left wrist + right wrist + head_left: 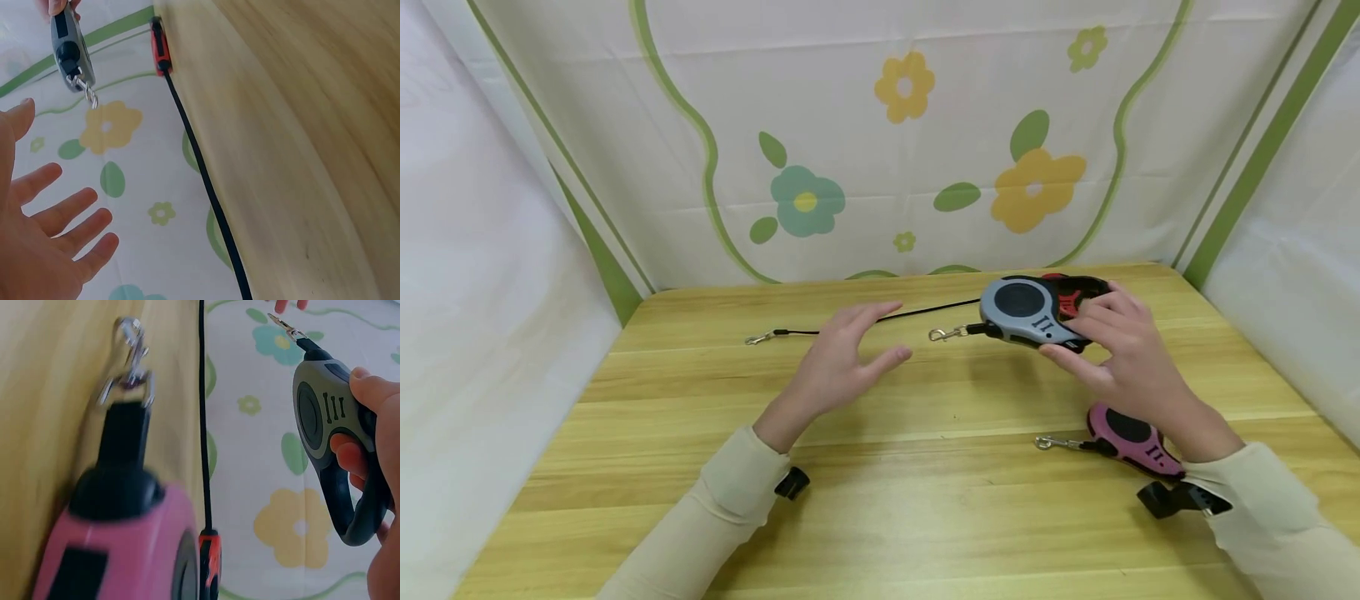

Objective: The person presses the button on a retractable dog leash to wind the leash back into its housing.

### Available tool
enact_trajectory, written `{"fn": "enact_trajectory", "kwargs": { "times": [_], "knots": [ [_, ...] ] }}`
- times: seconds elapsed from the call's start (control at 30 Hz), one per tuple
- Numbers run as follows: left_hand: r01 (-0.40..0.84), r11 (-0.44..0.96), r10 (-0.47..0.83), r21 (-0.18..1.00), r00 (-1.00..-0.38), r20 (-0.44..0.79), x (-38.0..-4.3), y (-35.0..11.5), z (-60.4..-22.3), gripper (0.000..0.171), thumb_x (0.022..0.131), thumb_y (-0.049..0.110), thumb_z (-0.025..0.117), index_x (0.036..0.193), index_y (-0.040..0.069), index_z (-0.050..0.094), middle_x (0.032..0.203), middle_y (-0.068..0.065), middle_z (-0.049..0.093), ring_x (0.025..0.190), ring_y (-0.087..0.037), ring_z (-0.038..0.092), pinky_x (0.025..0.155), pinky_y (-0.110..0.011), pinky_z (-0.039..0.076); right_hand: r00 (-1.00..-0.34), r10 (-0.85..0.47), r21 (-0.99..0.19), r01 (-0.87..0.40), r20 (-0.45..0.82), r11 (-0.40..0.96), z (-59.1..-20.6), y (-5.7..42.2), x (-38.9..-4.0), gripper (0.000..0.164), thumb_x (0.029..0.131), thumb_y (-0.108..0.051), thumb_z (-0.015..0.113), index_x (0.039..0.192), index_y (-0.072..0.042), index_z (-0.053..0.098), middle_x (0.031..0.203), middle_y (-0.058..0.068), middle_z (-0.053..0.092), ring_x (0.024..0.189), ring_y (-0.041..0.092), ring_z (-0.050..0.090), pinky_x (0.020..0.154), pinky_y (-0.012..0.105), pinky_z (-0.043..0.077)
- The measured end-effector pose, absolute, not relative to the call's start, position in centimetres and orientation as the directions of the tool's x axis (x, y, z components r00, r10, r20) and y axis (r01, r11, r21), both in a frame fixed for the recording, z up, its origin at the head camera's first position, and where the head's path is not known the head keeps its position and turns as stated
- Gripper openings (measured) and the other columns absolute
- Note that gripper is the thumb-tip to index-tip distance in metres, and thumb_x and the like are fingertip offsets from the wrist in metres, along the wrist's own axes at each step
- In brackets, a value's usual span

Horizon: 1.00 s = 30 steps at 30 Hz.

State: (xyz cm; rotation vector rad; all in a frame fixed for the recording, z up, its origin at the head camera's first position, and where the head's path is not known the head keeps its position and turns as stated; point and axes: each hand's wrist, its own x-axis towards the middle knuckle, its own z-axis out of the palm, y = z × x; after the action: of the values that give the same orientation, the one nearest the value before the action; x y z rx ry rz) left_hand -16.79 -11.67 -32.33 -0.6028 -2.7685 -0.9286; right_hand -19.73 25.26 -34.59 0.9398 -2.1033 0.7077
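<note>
My right hand [1123, 354] grips a grey retractable dog leash [1018, 300] by its black handle, raised above the table. A metal snap hook [947, 334] sticks out from its left end. My left hand [842, 358] is held over the table with fingers spread, holding nothing, a short way left of that hook. Behind the grey leash lies a red retractable leash [161, 50], mostly hidden in the head view. Its black cord [203, 165] is drawn out leftward to a hook [760, 337]. A pink retractable leash [1131, 442] lies near my right wrist.
The wooden table [880, 508] runs back to a white curtain [865, 150] printed with flowers. White cloth walls [1300, 250] stand at both sides. The pink leash's hook [1056, 442] points left on the table. Each wrist carries a small black camera [792, 483].
</note>
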Motion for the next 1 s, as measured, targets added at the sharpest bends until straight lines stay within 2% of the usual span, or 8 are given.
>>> {"fn": "enact_trajectory", "kwargs": {
  "times": [0.17, 0.27, 0.4, 0.5, 0.63, 0.8, 1.0],
  "knots": [
    [0.412, 0.782, 0.332, 0.468, -0.911, 0.246, -16.9, -12.1, -32.7, 0.069, 0.102, 0.055, 0.066, 0.161, 0.024, 0.047, 0.166, -0.008, 0.047, 0.156, -0.034, 0.042, 0.125, -0.064, 0.034, -0.507, -0.4, -0.183, -0.764, 0.764, 0.619, -35.2, 27.6, -19.9, 0.078, 0.098, -0.072, 0.058, 0.082, 0.002, 0.076, 0.081, 0.017, 0.071, 0.092, 0.036, 0.057, 0.127, 0.057, 0.031],
    [0.412, 0.797, 0.337, 0.441, -0.91, 0.242, -16.9, -12.4, -32.9, 0.07, 0.101, 0.056, 0.066, 0.161, 0.025, 0.046, 0.167, -0.01, 0.046, 0.155, -0.035, 0.043, 0.124, -0.065, 0.035, -0.536, -0.412, -0.186, -0.746, 0.737, 0.64, -35.4, 29.1, -20.0, 0.076, 0.097, -0.071, 0.061, 0.082, 0.001, 0.077, 0.08, 0.016, 0.072, 0.09, 0.033, 0.056, 0.11, 0.053, 0.04],
    [0.415, 0.804, 0.347, 0.426, -0.909, 0.231, -17.0, -12.8, -33.1, 0.072, 0.102, 0.057, 0.065, 0.162, 0.025, 0.045, 0.167, -0.013, 0.045, 0.155, -0.038, 0.043, 0.122, -0.068, 0.036, -0.599, -0.424, -0.207, -0.71, 0.679, 0.673, -35.7, 30.9, -20.1, 0.051, 0.091, -0.051, 0.081, 0.081, -0.001, 0.077, 0.081, 0.014, 0.072, 0.089, 0.027, 0.054, 0.087, 0.046, 0.036],
    [0.417, 0.809, 0.361, 0.415, -0.909, 0.21, -17.1, -13.1, -33.3, 0.074, 0.101, 0.058, 0.065, 0.164, 0.026, 0.041, 0.169, -0.012, 0.043, 0.156, -0.04, 0.041, 0.122, -0.069, 0.035, -0.65, -0.415, -0.219, -0.668, 0.637, 0.711, -36.0, 32.0, -20.0, 0.032, 0.082, -0.031, 0.09, 0.083, -0.001, 0.079, 0.085, 0.015, 0.075, 0.091, 0.027, 0.054, 0.085, 0.044, 0.036],
    [0.452, 0.795, 0.424, 0.405, -0.891, 0.163, -17.3, -13.0, -33.7, 0.078, 0.1, 0.06, 0.065, 0.167, 0.031, 0.035, 0.173, -0.007, 0.036, 0.158, -0.037, 0.038, 0.125, -0.066, 0.033, -0.699, -0.402, -0.224, -0.621, 0.591, 0.751, -36.6, 33.1, -19.9, 0.03, 0.075, -0.021, 0.093, 0.091, 0.002, 0.082, 0.089, 0.018, 0.078, 0.094, 0.031, 0.057, 0.086, 0.048, 0.037],
    [0.539, 0.747, 0.539, 0.389, -0.834, 0.121, -17.5, -11.7, -34.5, 0.079, 0.101, 0.063, 0.063, 0.168, 0.034, 0.032, 0.175, -0.003, 0.033, 0.159, -0.032, 0.038, 0.127, -0.059, 0.034, -0.758, -0.386, -0.237, -0.567, 0.526, 0.789, -37.3, 34.4, -19.7, 0.035, 0.08, -0.025, 0.091, 0.098, 0.004, 0.082, 0.091, 0.02, 0.079, 0.097, 0.034, 0.058, 0.089, 0.055, 0.038],
    [0.589, 0.734, 0.6, 0.337, -0.796, 0.082, -17.5, -9.6, -35.0, 0.079, 0.101, 0.07, 0.056, 0.168, 0.038, 0.028, 0.175, 0.001, 0.032, 0.157, -0.029, 0.042, 0.125, -0.057, 0.037, -0.83, -0.371, -0.275, -0.505, 0.417, 0.818, -37.6, 35.8, -19.8, 0.041, 0.087, -0.028, 0.087, 0.106, 0.008, 0.08, 0.1, 0.026, 0.078, 0.105, 0.041, 0.06, 0.094, 0.062, 0.038]
  ]
}}
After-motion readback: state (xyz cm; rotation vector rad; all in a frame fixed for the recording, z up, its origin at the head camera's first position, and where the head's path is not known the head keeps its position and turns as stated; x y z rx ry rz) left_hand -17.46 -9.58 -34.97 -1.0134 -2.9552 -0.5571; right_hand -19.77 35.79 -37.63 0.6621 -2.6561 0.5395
